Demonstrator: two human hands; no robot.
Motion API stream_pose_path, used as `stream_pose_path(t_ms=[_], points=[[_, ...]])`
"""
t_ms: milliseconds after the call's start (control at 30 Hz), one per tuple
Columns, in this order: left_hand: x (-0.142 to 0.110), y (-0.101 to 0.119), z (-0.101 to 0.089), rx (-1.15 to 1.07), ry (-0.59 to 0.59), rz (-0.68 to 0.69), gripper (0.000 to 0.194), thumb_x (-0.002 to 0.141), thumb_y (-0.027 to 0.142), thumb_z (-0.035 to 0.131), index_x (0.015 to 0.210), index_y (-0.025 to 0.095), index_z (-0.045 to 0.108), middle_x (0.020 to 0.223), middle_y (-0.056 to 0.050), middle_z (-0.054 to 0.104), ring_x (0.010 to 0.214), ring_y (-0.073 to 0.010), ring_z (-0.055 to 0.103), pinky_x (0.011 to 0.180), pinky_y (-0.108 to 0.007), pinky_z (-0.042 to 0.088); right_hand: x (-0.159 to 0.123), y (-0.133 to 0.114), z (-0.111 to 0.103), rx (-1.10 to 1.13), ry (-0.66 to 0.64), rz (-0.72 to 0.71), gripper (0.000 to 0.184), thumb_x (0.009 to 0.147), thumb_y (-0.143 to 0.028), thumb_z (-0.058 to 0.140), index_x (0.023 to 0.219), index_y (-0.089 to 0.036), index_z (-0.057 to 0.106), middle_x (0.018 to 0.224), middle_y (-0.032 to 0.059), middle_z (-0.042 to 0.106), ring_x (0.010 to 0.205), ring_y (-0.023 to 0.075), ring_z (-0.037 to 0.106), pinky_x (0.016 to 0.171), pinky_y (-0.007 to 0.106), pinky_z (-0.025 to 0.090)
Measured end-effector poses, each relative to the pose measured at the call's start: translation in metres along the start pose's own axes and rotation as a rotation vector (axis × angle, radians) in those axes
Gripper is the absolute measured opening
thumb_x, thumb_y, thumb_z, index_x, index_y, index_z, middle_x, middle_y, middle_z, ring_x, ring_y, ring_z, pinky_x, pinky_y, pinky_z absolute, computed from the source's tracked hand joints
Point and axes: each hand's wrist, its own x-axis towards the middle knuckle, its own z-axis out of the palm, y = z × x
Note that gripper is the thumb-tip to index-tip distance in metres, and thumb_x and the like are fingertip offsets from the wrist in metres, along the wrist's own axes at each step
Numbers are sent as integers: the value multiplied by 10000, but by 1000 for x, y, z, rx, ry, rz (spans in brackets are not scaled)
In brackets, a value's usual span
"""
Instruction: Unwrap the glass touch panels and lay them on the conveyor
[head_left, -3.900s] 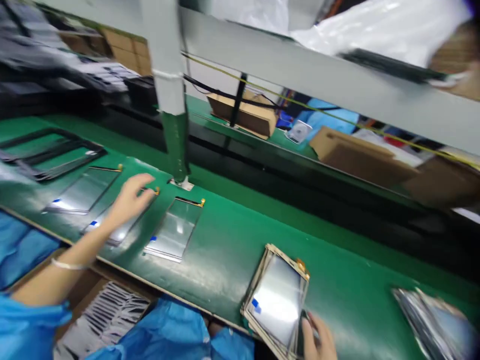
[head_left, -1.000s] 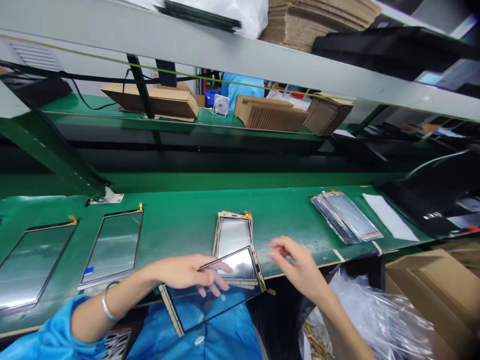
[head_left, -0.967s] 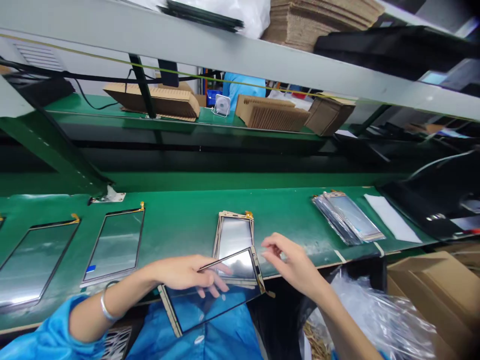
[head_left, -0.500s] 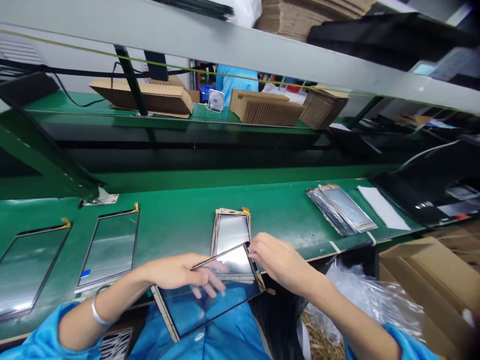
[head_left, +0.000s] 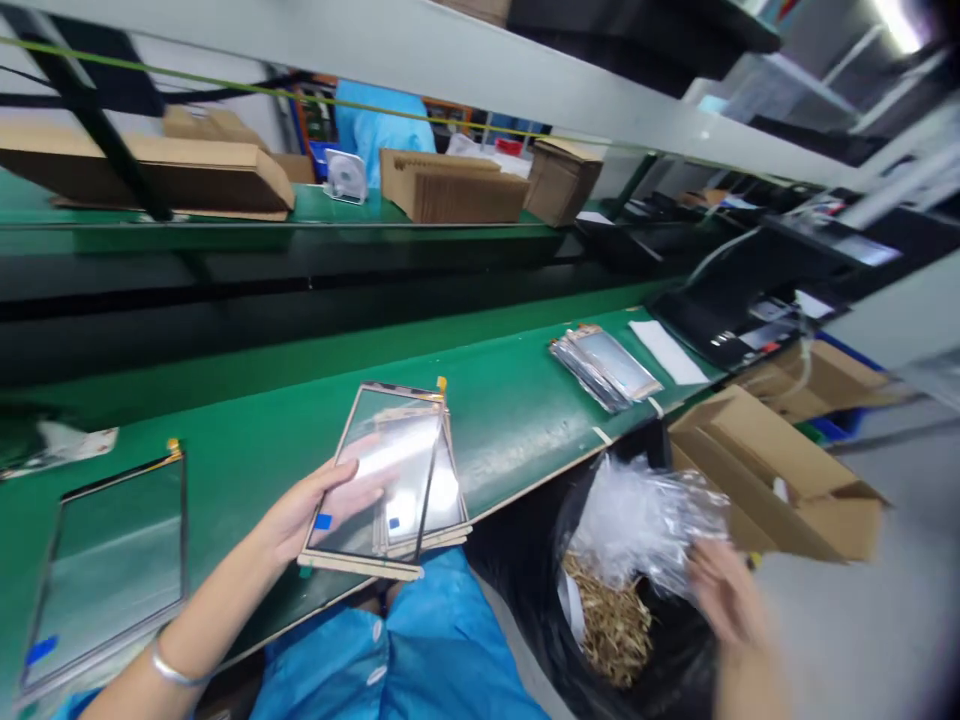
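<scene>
The left hand [head_left: 315,505] grips a glass touch panel [head_left: 382,470] by its left edge, tilted above the stack of panels [head_left: 442,505] at the bench's [head_left: 525,420] front edge. The right hand [head_left: 724,595], blurred, hangs off the bench over the black waste bag [head_left: 540,560], touching crumpled clear film [head_left: 645,515]; its grip cannot be told.

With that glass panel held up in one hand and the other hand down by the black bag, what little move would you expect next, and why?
Probably the right hand lets go of the clear film over the black bag, which already holds scraps. The left hand holds the glass panel just above the stack on the green bench, so laying it down could follow.
</scene>
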Motion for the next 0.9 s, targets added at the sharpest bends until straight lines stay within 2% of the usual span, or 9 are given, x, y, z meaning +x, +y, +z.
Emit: stream_pose_path(t_ms=[67,133,233,300,367,467,567,700,900], points=[[5,-3,-1,-38,-33,-49,643,823,152,600,1413,239,359,1344,-110,531,1079,-232,624,866,-314,539,-12,25,11,-170,91,23,501,775,-596,387,444,-224,439,477,-27,343,447,144,366,453,296,426],[11,-8,-2,-45,-55,-92,656,826,163,605,1420,248,341,1363,-112,512,1135,-243,589,914,-337,514,-19,36,33,-259,145,23,424,783,-495,434,483,-203,499,533,20,450,532,178,448,583,378,475],[16,-19,0,-43,-109,-50,582,839,156,583,1387,204,395,1406,-122,461,1209,-262,527,1005,-382,443,-25,22,81,-304,74,-43,273,759,-415,516,654,-177,601,744,116,593,737,241,549,768,447,460],[15,-26,4,-57,-171,37,502,858,183,561,1347,193,449,1431,-121,427,1244,-289,488,1036,-443,401,-33,-8,120,-228,-133,-119,272,810,-407,495,810,-176,640,845,112,624,799,225,571,780,375,470],[11,-30,7,-70,-209,138,453,871,218,555,1319,216,483,1436,-112,422,1247,-312,480,1029,-486,390,-47,-46,156,-76,-451,-194,277,880,-388,448,916,-186,634,848,72,627,727,173,578,687,284,481],[-2,-32,8,-79,-202,277,427,875,251,567,1297,235,508,1400,-113,470,1221,-315,506,1002,-473,414,-69,-95,192,65,-823,-319,208,916,-317,445,942,-184,604,778,22,599,643,123,555,622,222,455],[-18,-31,5,-78,-170,379,419,884,266,561,1299,241,507,1381,-114,491,1212,-309,515,982,-453,432,-78,-118,209,11,-863,-478,144,914,-255,472,844,-183,576,721,-4,556,609,100,512,589,198,411],[-33,-32,4,-41,-122,455,421,900,278,543,1316,242,491,1386,-122,483,1209,-312,517,975,-452,434,-72,-122,216,-90,-863,-633,191,934,-223,444,765,-183,525,700,-7,524,612,100,486,587,208,376],[-31,-41,4,29,-95,538,403,914,306,526,1316,288,499,1459,-86,393,1278,-313,443,990,-441,414,-78,-138,220,-151,-860,-856,245,909,-136,400,671,-181,444,627,-17,444,562,98,412,546,228,317]])
